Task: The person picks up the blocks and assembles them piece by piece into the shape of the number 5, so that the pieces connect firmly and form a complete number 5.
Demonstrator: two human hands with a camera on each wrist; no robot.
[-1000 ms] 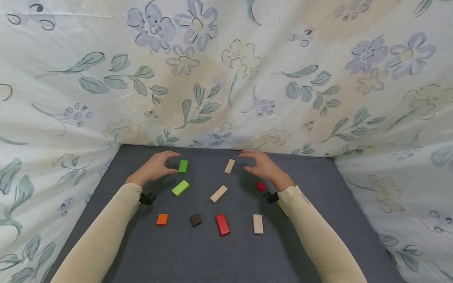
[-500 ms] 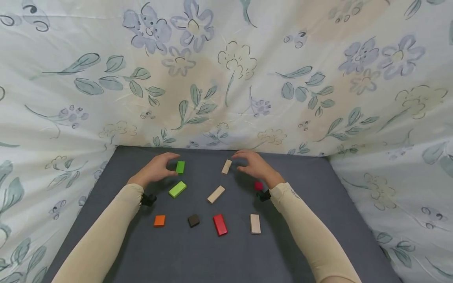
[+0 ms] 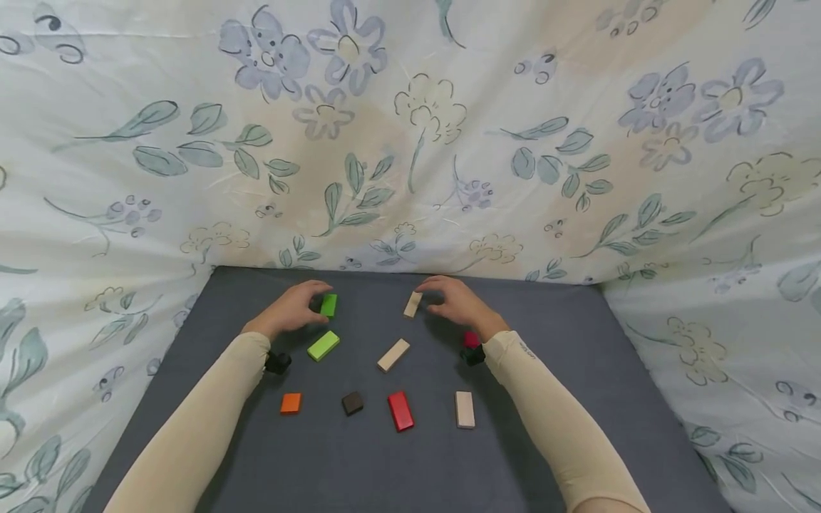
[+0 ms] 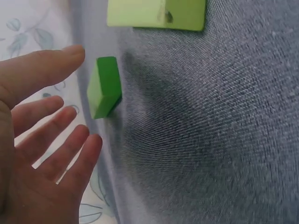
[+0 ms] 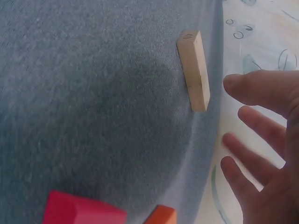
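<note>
Worktop, head view: dark grey cloth [image 3: 385,470], floral curtain [image 3: 430,142] rising behind and at both sides.
Left hand [image 3: 288,311]: fingers spread in a curve about the green block [image 3: 329,306] near the back edge.
Right hand [image 3: 462,303]: fingers in front of one end of the upper wooden block [image 3: 412,305].
Nearer blocks: lime block [image 3: 323,345] and middle wooden block [image 3: 393,354]; then orange block [image 3: 291,403], dark brown block [image 3: 352,403], red block [image 3: 400,411] and front wooden block [image 3: 465,410].
Partly hidden: crimson block [image 3: 471,338], behind the right wrist and its black strap [image 3: 472,355].
Left wrist view: thumb and fingers apart, green block just beyond the tips, untouched; lime block cut by the top edge.
Right wrist view: fingers spread, a gap before the upper wooden block; crimson block and a small orange piece [image 5: 162,216] cut by the lower edge.
</note>
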